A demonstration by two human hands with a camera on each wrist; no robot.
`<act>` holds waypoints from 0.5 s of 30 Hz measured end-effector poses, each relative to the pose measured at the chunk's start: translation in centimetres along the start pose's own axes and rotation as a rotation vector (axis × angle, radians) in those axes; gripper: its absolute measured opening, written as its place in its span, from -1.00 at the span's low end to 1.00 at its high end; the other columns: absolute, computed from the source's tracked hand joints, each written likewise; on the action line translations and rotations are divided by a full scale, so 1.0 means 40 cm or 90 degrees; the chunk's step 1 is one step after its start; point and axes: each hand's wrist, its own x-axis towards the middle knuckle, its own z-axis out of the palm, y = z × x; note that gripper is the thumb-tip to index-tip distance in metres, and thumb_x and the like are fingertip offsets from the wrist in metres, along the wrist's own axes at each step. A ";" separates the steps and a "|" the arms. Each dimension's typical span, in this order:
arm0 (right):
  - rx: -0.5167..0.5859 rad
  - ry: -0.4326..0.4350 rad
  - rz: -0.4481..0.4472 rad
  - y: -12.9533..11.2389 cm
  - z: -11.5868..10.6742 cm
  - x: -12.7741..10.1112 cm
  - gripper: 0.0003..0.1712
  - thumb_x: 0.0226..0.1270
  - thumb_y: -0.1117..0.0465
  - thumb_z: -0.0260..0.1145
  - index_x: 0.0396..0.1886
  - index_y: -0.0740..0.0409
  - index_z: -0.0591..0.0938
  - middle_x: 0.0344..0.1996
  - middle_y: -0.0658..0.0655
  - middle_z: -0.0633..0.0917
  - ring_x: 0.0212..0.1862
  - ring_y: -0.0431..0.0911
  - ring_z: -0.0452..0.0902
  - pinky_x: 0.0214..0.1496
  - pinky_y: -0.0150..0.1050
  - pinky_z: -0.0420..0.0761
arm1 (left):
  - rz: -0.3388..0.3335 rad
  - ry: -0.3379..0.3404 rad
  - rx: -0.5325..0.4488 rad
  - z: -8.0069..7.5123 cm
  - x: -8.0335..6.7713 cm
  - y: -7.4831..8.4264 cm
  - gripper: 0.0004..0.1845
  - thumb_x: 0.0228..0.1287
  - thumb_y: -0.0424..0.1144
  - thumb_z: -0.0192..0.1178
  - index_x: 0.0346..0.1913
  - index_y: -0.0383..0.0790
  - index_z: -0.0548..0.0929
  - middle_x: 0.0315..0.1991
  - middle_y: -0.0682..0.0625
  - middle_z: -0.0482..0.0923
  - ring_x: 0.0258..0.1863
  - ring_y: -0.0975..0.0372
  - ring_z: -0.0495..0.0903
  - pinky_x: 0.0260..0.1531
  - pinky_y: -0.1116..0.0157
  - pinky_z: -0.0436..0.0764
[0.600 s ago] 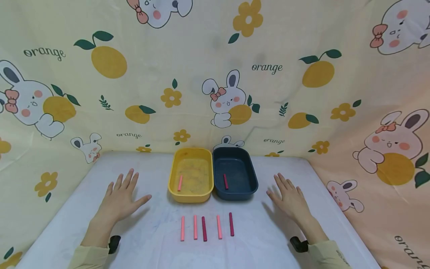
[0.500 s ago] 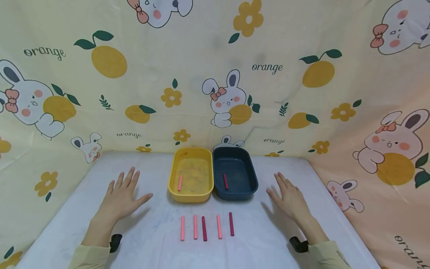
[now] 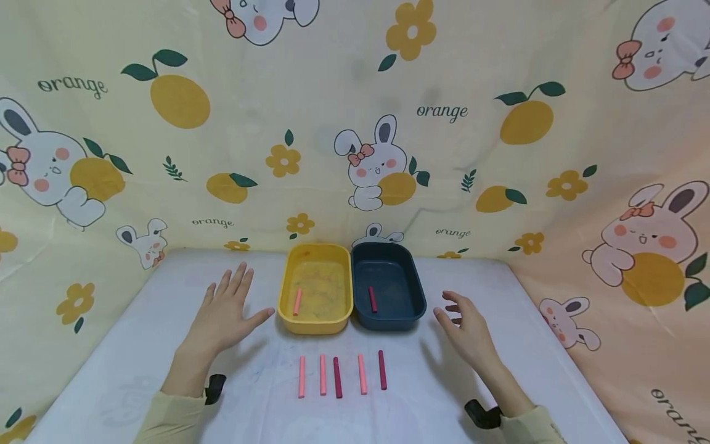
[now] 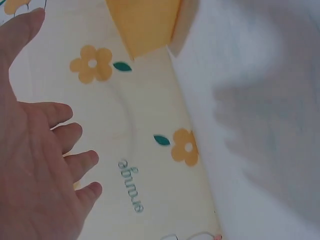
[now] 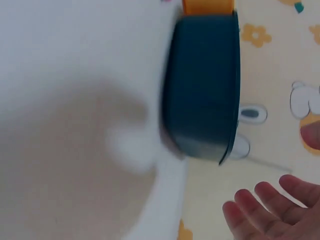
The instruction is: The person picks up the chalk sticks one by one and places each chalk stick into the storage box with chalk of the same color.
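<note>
Sticks, five of them, lie in a row on the white table [image 3: 111, 370] in front of the person, each with its long axis running from the near edge toward the far wall, so all point at the two bins. Furthest left is the left hand [image 3: 224, 314], held just above the table with fingers straight and spread and the thumb stretched toward the yellow bin [image 3: 315, 324]; it holds nothing, and the left wrist view shows the same flat, open palm. Next, from left to right along the row: a light pink stick [image 3: 302, 376], a second light pink stick [image 3: 322, 374], a dark red stick [image 3: 336, 377] just beside it, a third light pink stick [image 3: 362, 374], and a second dark red stick [image 3: 381, 369]. They lie parallel and apart, none touching a hand. Behind the row the yellow bin holds one pink stick [image 3: 297, 301], tilted slightly off the row's direction, and the dark blue bin [image 3: 413, 305], touching the yellow one on its right, holds one dark red stick [image 3: 373, 298]. Right of the row, the right hand [image 3: 466, 330] hovers over the table near the blue bin, fingers loosely bent and parted, gripping nothing. A cloth [image 3: 355, 123] printed with rabbits and oranges hangs behind and to both sides.
</note>
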 end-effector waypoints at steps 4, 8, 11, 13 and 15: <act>0.051 -0.007 0.028 -0.025 0.023 -0.015 -0.45 0.54 0.16 0.30 0.41 0.28 0.47 0.27 0.26 0.63 0.17 0.13 0.64 0.22 0.07 0.66 | 0.020 0.013 0.007 0.017 0.021 0.023 0.06 0.42 0.28 0.18 0.64 -0.42 0.04 0.68 -0.30 -0.12 0.62 -0.28 -0.08 0.53 -0.33 -0.06; 0.083 -0.026 0.046 -0.043 0.048 -0.032 -0.47 0.51 0.21 0.33 0.39 0.29 0.49 0.18 0.23 0.67 0.13 0.08 0.66 0.19 -0.04 0.68 | 0.035 0.014 0.009 0.033 0.037 0.043 0.04 0.43 0.26 0.18 0.63 -0.44 0.06 0.67 -0.30 -0.09 0.62 -0.25 -0.04 0.54 -0.29 -0.02; 0.095 -0.040 0.048 -0.048 0.068 -0.050 -0.50 0.48 0.25 0.35 0.34 0.28 0.53 0.14 0.21 0.69 0.08 0.04 0.68 0.12 -0.17 0.70 | 0.039 0.004 0.015 0.048 0.047 0.054 0.06 0.43 0.28 0.18 0.63 -0.44 0.06 0.67 -0.30 -0.08 0.63 -0.23 -0.05 0.56 -0.26 -0.03; 0.103 -0.052 0.046 -0.053 0.082 -0.062 -0.52 0.45 0.29 0.37 0.30 0.28 0.56 0.10 0.21 0.71 0.03 0.00 0.69 0.07 -0.25 0.71 | 0.045 0.000 0.020 0.059 0.054 0.060 0.06 0.42 0.29 0.18 0.62 -0.45 0.07 0.67 -0.30 -0.07 0.63 -0.22 -0.05 0.57 -0.24 -0.02; 0.111 -0.071 0.045 -0.059 0.094 -0.072 -0.54 0.41 0.32 0.39 0.27 0.27 0.58 0.05 0.20 0.71 -0.03 -0.05 0.70 0.02 -0.31 0.71 | 0.049 -0.005 0.024 0.069 0.060 0.066 0.07 0.40 0.29 0.21 0.61 -0.46 0.08 0.66 -0.31 -0.05 0.63 -0.22 -0.04 0.57 -0.24 -0.02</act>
